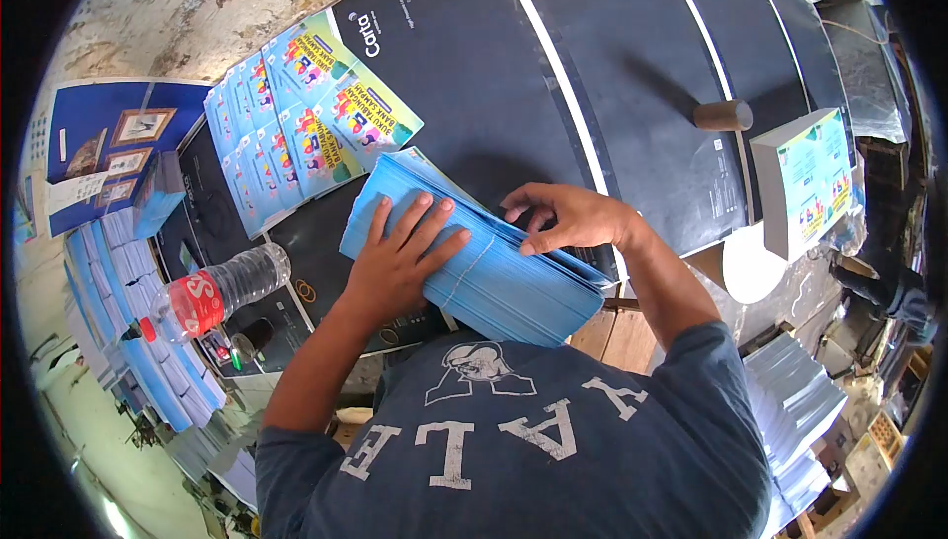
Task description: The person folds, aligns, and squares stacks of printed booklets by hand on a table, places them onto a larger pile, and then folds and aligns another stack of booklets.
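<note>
A thick stack of blue-edged booklets lies at a slant in front of my chest, its edges facing up. A thin pale band or string crosses it. My left hand rests flat on the stack, its fingers spread. At the far side of the stack, my right hand has its fingers curled, with the thumb touching the dark edge there. What those fingers pinch, if anything, is too small to make out.
Printed colour sheets lie at the back left. A plastic bottle lies on its side, with rubber bands nearby. To the right are a brown cylinder and another booklet stack. Black boards cover the table.
</note>
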Available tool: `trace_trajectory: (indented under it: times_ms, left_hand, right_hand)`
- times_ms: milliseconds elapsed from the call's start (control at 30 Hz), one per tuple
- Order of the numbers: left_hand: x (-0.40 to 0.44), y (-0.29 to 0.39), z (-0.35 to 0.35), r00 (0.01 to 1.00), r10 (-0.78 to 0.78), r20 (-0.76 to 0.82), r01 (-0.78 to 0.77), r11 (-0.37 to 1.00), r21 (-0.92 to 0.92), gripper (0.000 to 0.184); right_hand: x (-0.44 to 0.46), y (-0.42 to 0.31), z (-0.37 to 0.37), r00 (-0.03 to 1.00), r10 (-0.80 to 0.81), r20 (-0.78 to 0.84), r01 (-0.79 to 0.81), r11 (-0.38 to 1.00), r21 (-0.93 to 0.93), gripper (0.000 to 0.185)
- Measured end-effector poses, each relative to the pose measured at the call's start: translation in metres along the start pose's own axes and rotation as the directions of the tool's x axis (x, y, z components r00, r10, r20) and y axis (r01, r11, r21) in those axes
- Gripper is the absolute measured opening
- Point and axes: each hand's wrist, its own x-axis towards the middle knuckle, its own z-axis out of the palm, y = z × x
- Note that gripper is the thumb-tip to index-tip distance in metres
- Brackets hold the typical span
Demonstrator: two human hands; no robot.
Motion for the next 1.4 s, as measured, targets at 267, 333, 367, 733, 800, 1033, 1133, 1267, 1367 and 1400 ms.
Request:
trace_trajectory:
  times_ms: [267,333,367,733,800,1033,1133,1267,1367,1400]
  left_hand:
    - [0.001,-0.001,0.001,1.000,-0.001,-0.008,0.001,1.000,0.007,0.081]
    - [0.001,-0.001,0.001,0.999,0.016,-0.029,-0.015,0.999,0.030,0.079]
    - [0.001,-0.001,0.000,0.999,0.014,-0.029,-0.013,0.999,0.029,0.079]
    - [0.001,0.001,-0.001,1.000,-0.020,-0.021,0.019,1.000,-0.020,0.079]
    - [0.001,0.001,0.000,1.000,-0.011,-0.024,0.011,1.000,-0.020,0.074]
    - [0.001,-0.001,-0.001,1.000,0.006,-0.014,-0.006,1.000,0.006,0.073]
    - [0.002,0.000,-0.003,1.000,-0.006,-0.011,0.005,0.999,-0.036,0.075]
    - [0.001,0.000,-0.003,1.000,-0.003,-0.001,0.003,1.000,-0.019,0.077]
    - [0.001,0.000,-0.004,1.000,-0.016,0.018,0.017,0.999,-0.052,0.080]
    - [0.001,0.000,-0.003,1.000,-0.008,0.016,0.008,1.000,-0.030,0.081]
  right_hand:
    - [-0.017,-0.017,0.007,0.972,-0.153,-0.180,0.163,0.986,0.042,0.067]
    - [-0.017,-0.016,0.007,0.949,-0.267,-0.167,0.249,0.961,-0.122,0.062]
    - [-0.017,-0.015,0.008,0.917,-0.374,-0.141,0.326,0.903,-0.279,0.058]
    - [-0.006,-0.016,0.007,0.969,-0.237,-0.076,0.193,0.907,-0.374,0.065]
    - [-0.006,-0.015,0.006,0.976,-0.206,-0.069,0.173,0.929,-0.328,0.062]
    - [-0.007,-0.021,0.006,0.968,-0.240,-0.073,0.205,0.926,-0.316,0.062]
    - [-0.006,-0.019,0.006,0.971,-0.224,-0.080,0.188,0.927,-0.324,0.062]
    - [-0.006,-0.015,0.005,0.970,-0.233,-0.076,0.201,0.934,-0.294,0.057]
    - [-0.007,-0.018,0.003,0.974,-0.211,-0.076,0.179,0.936,-0.304,0.054]
    - [-0.007,-0.020,0.003,0.977,-0.198,-0.075,0.164,0.932,-0.323,0.055]
